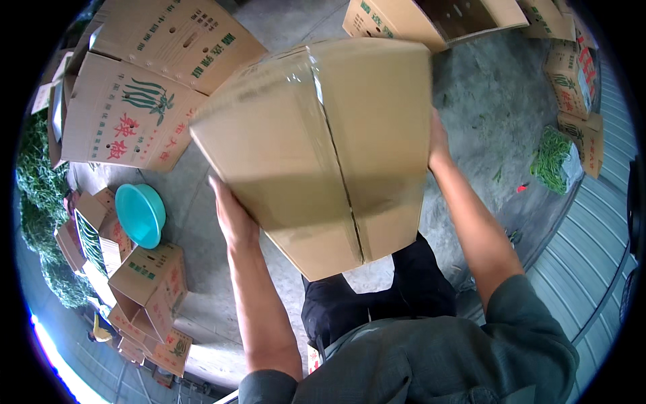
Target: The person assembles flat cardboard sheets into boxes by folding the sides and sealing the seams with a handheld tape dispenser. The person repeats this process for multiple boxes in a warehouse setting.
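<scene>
A large brown cardboard box [289, 155] is held up in front of me, its taped seam facing me. Clear tape runs along the seam, and a narrow dark gap shows between the two flaps. My left hand [235, 217] presses against the box's left side, with the thumb side showing and the other fingers partly hidden. On the opposite side my right hand [438, 141] grips the box, its fingers mostly out of sight behind the edge. The box hangs above the concrete floor, slightly tilted.
Large printed cartons [134, 108] stand at the far left, and an open carton [404, 20] is at the top. A turquoise basin [141, 215] sits left, near smaller open boxes [151, 289]. Green vegetables [552, 160] lie at the right beside a corrugated metal wall [572, 249].
</scene>
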Demonstrator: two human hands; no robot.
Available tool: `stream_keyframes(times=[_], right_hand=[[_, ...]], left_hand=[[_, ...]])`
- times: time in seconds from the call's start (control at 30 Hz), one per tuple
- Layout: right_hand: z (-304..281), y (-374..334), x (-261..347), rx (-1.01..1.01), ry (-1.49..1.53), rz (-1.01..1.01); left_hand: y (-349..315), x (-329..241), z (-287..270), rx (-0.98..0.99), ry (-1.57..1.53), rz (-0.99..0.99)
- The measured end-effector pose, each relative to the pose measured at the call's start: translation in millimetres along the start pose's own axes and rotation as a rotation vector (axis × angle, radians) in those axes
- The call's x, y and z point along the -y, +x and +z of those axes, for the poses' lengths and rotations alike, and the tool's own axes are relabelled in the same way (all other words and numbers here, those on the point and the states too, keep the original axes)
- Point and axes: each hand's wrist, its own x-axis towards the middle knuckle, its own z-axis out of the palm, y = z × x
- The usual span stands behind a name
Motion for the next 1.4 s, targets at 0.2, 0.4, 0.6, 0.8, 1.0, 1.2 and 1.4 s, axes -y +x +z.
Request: stream_keyframes(times=[0.2,0.4,0.6,0.8,1.0,1.2,1.4], right_hand=[[-39,-95,-60,0.064,-0.022,-0.107],[-34,-149,-100,0.098,-0.163,0.144],[-76,-158,-38,0.152,0.027,0.07],[-96,-124,90,0.652,-0.033,-0.455],[-50,-90,160,0.899,-0.072,-0.733],[32,-58,194,0.974,-0.449,-0.578],[108,-18,199,0.983,-0.541,-0.571]], left_hand=[[-73,34,-53,-0.099,0.03,-0.333],[-95,178,-100,0.0,0.275,-0.64],[-107,125,-33,-0.039,1.069,-0.232],[-52,81,47,0.423,0.453,-0.187],[-52,63,21,0.553,-0.376,-0.449],[52,71,-64,-0.06,-0.05,-0.145],[157,176,-79,-0.152,0.859,-0.02]])
